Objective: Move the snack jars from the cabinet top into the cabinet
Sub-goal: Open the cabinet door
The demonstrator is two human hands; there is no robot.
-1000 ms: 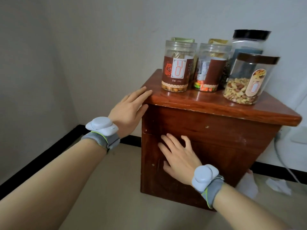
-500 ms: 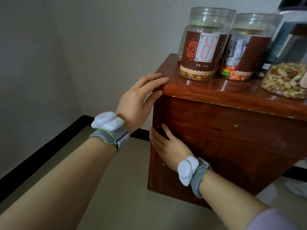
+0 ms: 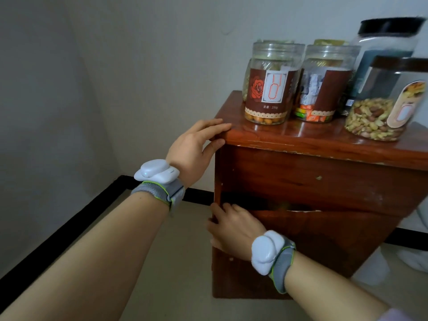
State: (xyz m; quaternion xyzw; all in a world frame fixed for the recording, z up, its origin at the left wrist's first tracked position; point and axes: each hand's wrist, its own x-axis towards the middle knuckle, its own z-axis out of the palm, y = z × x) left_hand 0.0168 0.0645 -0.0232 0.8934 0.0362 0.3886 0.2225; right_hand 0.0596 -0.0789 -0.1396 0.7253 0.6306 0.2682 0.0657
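Observation:
Several clear snack jars stand on the red-brown wooden cabinet [image 3: 324, 179]: a rose-labelled jar [image 3: 268, 89] at the front left, a jar of wrapped sweets [image 3: 324, 89] beside it, a brown-lidded peanut jar [image 3: 379, 114] at the right, and a tall black-lidded jar [image 3: 389, 42] behind. Other jars are partly hidden at the back. My left hand [image 3: 192, 147] clasps the top's front left corner, fingers above and thumb below. My right hand [image 3: 234, 228] grips the left edge of the lower door panel [image 3: 301, 246], fingertips hooked into a dark gap [image 3: 254, 201] above it.
The cabinet stands in a corner against pale walls with a black baseboard [image 3: 69, 228]. Beige floor [image 3: 173, 262] lies to the left and in front. Crumpled white material [image 3: 414, 260] lies on the floor at the right.
My right hand slid from flat on the front to the panel's left edge and hooked it; a dark gap has appeared there. The left hand stays on the corner. The view shifted.

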